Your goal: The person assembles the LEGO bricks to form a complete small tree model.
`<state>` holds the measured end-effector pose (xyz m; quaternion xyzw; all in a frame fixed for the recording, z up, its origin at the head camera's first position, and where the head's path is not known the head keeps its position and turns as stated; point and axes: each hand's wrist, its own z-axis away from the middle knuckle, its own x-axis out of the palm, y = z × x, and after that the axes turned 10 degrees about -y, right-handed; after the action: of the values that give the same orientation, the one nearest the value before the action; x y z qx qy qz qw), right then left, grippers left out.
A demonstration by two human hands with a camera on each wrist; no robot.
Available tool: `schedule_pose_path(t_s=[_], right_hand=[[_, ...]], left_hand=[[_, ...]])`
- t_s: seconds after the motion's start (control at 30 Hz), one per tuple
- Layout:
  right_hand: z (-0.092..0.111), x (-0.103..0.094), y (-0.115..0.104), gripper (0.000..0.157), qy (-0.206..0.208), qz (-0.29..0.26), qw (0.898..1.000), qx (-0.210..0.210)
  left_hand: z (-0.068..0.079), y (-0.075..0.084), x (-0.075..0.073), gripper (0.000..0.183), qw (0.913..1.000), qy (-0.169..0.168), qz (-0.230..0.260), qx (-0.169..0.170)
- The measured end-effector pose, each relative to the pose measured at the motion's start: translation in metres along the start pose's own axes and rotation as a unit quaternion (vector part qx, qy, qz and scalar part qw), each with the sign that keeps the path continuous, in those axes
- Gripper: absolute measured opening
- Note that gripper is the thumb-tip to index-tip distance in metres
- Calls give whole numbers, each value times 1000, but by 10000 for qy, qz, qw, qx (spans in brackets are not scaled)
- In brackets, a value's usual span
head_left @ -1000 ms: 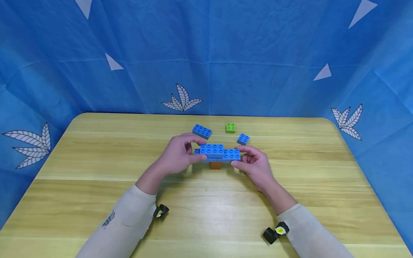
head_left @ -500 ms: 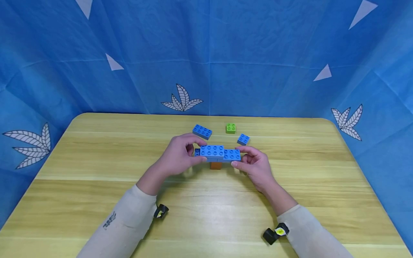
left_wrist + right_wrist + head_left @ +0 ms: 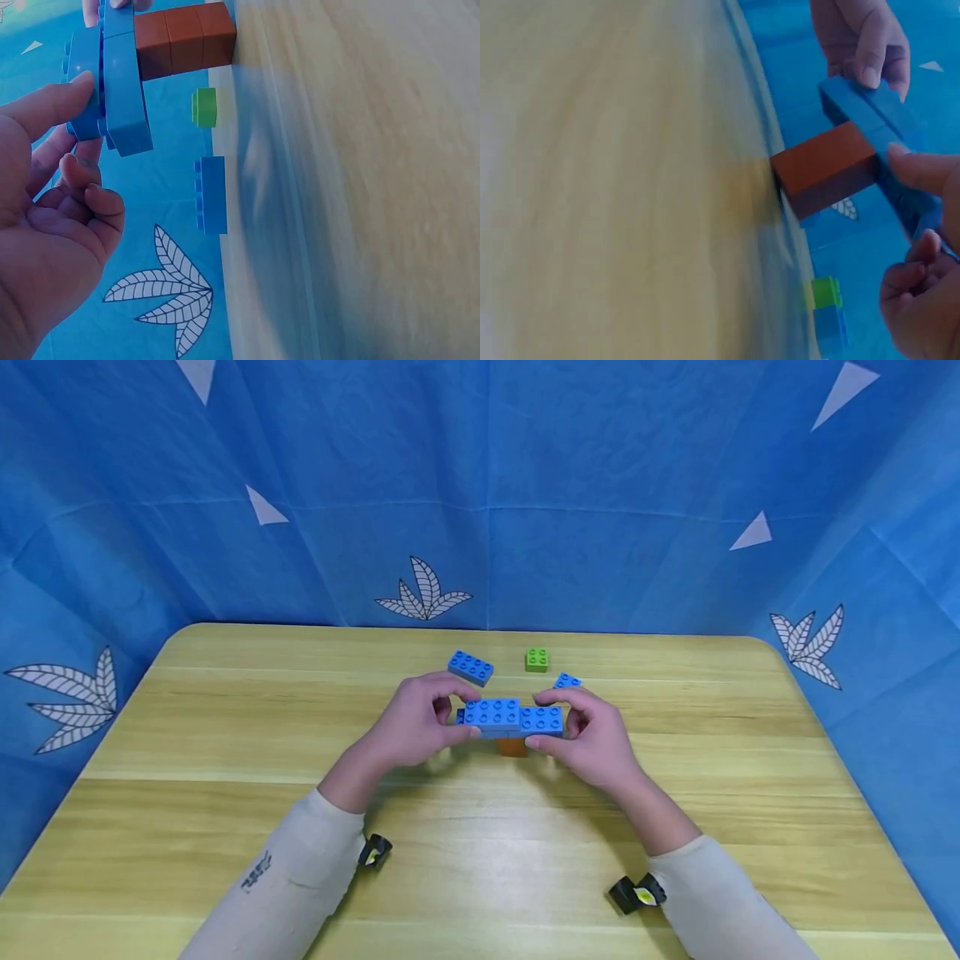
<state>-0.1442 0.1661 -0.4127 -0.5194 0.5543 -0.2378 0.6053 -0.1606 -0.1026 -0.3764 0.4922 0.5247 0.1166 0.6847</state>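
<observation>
A brown column (image 3: 186,39) of stacked bricks stands on the table and bears a crosswise row of two blue bricks, a left one (image 3: 126,90) and a right one (image 3: 542,720). Over their joint sits an upper blue eight-stud brick (image 3: 492,714), which my left hand (image 3: 412,725) pinches by its left end between thumb and fingers. A dark seam with studs shows beneath it in the left wrist view. My right hand (image 3: 597,737) grips the right blue brick of the row, thumb in front and index finger behind. In the head view the upper bricks mostly hide the column.
Behind the hands lie a blue eight-stud brick (image 3: 470,667), a green four-stud brick (image 3: 536,660) and a small blue brick (image 3: 567,680), partly covered by my right hand. The wooden table (image 3: 480,860) ends at a blue patterned curtain (image 3: 600,527).
My right hand has slid left along the row and now covers part of the small blue brick. The row and brown column have shifted slightly right; my left hand has barely moved.
</observation>
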Motion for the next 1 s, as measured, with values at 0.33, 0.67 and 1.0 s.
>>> schedule_pose_path(t_s=[0.33,0.67,1.0], right_hand=[[-2,2,-7,40,-222,-151,9980,573],[-3,2,-3,46,-224,71,9995,226],[-9,5,-26,33,-341,209,9989,-260]], left_hand=[[-1,4,0,35,9997,39,-153,195],[-1,9,-3,34,9988,-86,-455,186],[-2,8,-3,34,9990,-59,-387,229]])
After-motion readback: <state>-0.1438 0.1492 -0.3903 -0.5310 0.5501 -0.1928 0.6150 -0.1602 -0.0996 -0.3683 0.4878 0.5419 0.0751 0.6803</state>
